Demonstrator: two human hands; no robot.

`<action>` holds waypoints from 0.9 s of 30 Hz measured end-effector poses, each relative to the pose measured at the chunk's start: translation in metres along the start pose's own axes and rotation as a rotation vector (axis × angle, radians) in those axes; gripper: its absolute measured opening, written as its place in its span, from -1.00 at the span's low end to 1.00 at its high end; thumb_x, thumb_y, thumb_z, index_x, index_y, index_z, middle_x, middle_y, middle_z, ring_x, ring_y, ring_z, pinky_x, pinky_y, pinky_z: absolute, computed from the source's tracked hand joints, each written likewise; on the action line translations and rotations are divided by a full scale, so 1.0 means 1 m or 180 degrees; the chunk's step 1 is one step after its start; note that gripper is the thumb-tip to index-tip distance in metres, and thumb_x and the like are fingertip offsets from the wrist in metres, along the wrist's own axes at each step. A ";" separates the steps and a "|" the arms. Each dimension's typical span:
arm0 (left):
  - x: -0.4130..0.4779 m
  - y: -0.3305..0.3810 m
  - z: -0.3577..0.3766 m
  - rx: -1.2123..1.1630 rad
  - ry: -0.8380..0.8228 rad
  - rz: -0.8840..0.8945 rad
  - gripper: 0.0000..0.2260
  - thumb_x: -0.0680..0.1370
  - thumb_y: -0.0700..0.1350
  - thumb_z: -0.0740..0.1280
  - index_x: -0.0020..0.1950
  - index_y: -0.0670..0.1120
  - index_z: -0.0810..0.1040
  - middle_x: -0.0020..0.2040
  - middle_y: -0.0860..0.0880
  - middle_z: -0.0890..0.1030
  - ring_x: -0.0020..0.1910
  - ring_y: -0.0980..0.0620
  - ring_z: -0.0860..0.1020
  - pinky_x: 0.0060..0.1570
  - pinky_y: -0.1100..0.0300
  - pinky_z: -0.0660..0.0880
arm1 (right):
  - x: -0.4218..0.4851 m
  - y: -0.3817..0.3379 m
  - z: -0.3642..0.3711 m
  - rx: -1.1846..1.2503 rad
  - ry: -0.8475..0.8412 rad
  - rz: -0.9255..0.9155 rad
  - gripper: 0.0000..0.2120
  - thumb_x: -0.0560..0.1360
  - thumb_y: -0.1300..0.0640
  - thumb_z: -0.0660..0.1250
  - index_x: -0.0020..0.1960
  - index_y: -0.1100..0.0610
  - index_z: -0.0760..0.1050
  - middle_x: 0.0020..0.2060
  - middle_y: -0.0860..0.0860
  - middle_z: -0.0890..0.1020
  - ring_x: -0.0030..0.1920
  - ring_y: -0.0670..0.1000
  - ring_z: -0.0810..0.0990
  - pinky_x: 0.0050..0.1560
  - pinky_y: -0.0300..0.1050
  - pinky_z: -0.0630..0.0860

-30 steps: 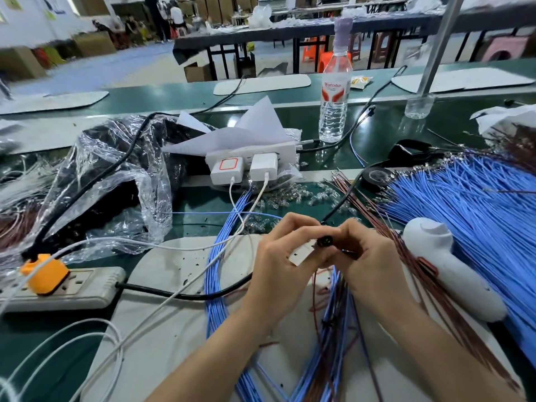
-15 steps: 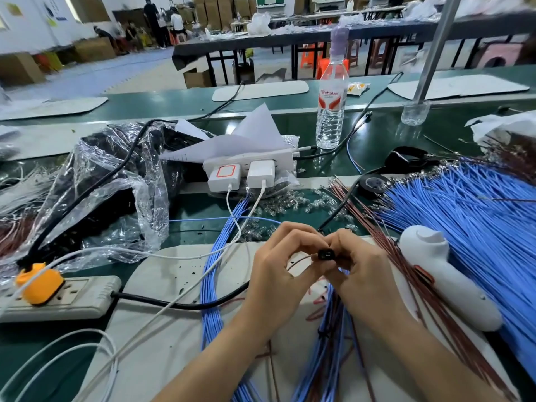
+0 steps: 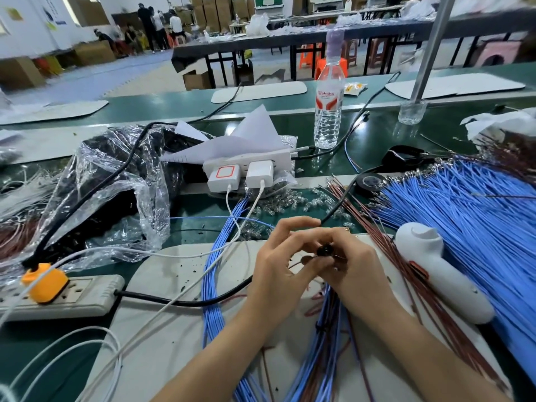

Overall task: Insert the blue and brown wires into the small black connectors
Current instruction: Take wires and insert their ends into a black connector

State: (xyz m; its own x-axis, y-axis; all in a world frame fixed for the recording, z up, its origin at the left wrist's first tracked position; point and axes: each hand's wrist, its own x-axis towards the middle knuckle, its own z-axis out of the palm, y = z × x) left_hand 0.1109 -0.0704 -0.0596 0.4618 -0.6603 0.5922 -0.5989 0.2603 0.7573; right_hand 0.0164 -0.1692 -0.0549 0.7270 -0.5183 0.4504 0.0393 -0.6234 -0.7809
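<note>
A small black connector (image 3: pixel 324 250) sits between the fingertips of both hands over the pale work mat (image 3: pixel 174 329). My left hand (image 3: pixel 281 274) pinches it from the left, with a thin brown wire (image 3: pixel 295 264) running to it. My right hand (image 3: pixel 356 271) pinches it from the right; what lies under those fingers is hidden. A large fan of loose blue wires (image 3: pixel 464 216) lies to the right, with brown wires (image 3: pixel 406 271) along its left edge. A bundle of finished blue and brown wires (image 3: pixel 322 343) trails toward me below my hands.
A white handheld tool (image 3: pixel 435 274) lies right of my hands. A grey power strip (image 3: pixel 72 294) with an orange plug (image 3: pixel 43 281) is at left, its black cable crossing the mat. White chargers (image 3: pixel 240 175), crumpled plastic (image 3: pixel 110 192), a water bottle (image 3: pixel 329 111) and a tape roll (image 3: pixel 369 181) stand behind.
My hands have stayed together on the connector and worked it slightly. The camera has tilted up a little, so the hands sit lower in view than a second ago.
</note>
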 end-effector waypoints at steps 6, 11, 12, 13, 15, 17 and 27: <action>0.000 0.003 0.001 0.0066 0.0106 0.0078 -0.84 0.44 -0.24 0.43 0.01 -0.19 0.65 -0.01 0.20 0.58 0.00 0.00 0.56 0.01 0.15 0.52 | -0.002 -0.005 0.000 -0.0372 0.0014 -0.0396 -0.89 0.41 0.31 0.38 -0.11 0.30 0.67 -0.20 0.12 0.70 -0.24 -0.02 0.66 -0.22 -0.20 0.56; -0.004 -0.003 -0.001 -0.0107 0.0234 -0.0402 -0.86 0.45 -0.20 0.44 -0.01 -0.11 0.64 -0.14 0.15 0.62 -0.17 0.02 0.56 -0.12 0.12 0.53 | 0.000 -0.008 0.010 -0.0861 0.0010 -0.0255 -0.87 0.43 0.28 0.39 -0.11 0.33 0.66 -0.23 0.16 0.69 -0.28 0.12 0.65 -0.23 -0.12 0.51; -0.002 -0.004 -0.002 -0.0320 0.0257 -0.0494 -0.88 0.47 -0.18 0.42 -0.01 -0.07 0.62 -0.16 0.08 0.64 -0.19 0.04 0.58 -0.14 0.07 0.54 | 0.003 -0.011 0.010 -0.0929 -0.0096 -0.0234 -0.91 0.42 0.32 0.42 -0.10 0.32 0.67 -0.23 0.15 0.69 -0.27 0.10 0.64 -0.21 -0.20 0.49; 0.000 -0.004 -0.002 -0.0585 0.0337 -0.0582 -0.90 0.48 -0.15 0.40 -0.01 -0.04 0.59 -0.17 0.03 0.65 -0.23 0.07 0.58 -0.16 0.07 0.55 | 0.007 -0.013 0.007 -0.1004 -0.0277 -0.0215 -0.90 0.39 0.37 0.45 -0.10 0.30 0.67 -0.21 0.13 0.68 -0.25 0.07 0.63 -0.18 -0.33 0.46; 0.001 -0.005 -0.004 -0.1030 0.0614 -0.0699 -0.93 0.53 -0.12 0.35 0.00 0.01 0.53 -0.20 -0.05 0.64 -0.30 0.09 0.56 -0.20 0.10 0.54 | 0.020 -0.017 -0.003 -0.1224 -0.0711 -0.0122 -0.72 0.33 0.46 0.42 -0.02 0.24 0.67 -0.16 0.09 0.67 -0.18 0.03 0.61 -0.12 -0.50 0.36; 0.003 -0.008 -0.006 -0.1021 0.0715 -0.0674 -0.93 0.55 -0.11 0.32 0.02 0.01 0.50 -0.18 -0.02 0.64 -0.27 0.07 0.59 -0.16 0.05 0.57 | 0.040 -0.020 -0.011 -0.1508 -0.0686 -0.0082 -0.59 0.32 0.48 0.33 0.09 0.20 0.65 -0.10 0.07 0.66 -0.09 0.03 0.60 -0.04 -0.46 0.34; 0.001 -0.013 -0.003 -0.0472 0.0528 -0.0522 -0.72 0.55 -0.20 0.31 0.07 0.20 0.48 -0.07 0.00 0.66 -0.11 0.04 0.65 -0.03 0.11 0.59 | 0.126 0.023 0.031 -0.3029 -0.1228 0.0168 -0.73 0.45 0.36 0.21 0.07 0.20 0.56 0.01 0.17 0.60 0.07 0.19 0.55 0.05 0.01 0.46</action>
State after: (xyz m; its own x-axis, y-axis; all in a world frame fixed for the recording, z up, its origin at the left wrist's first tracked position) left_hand 0.1211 -0.0721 -0.0676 0.6528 -0.5810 0.4861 -0.4106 0.2680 0.8716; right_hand 0.1299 -0.2307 -0.0296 0.8894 -0.4399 0.1244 -0.4366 -0.8980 -0.0537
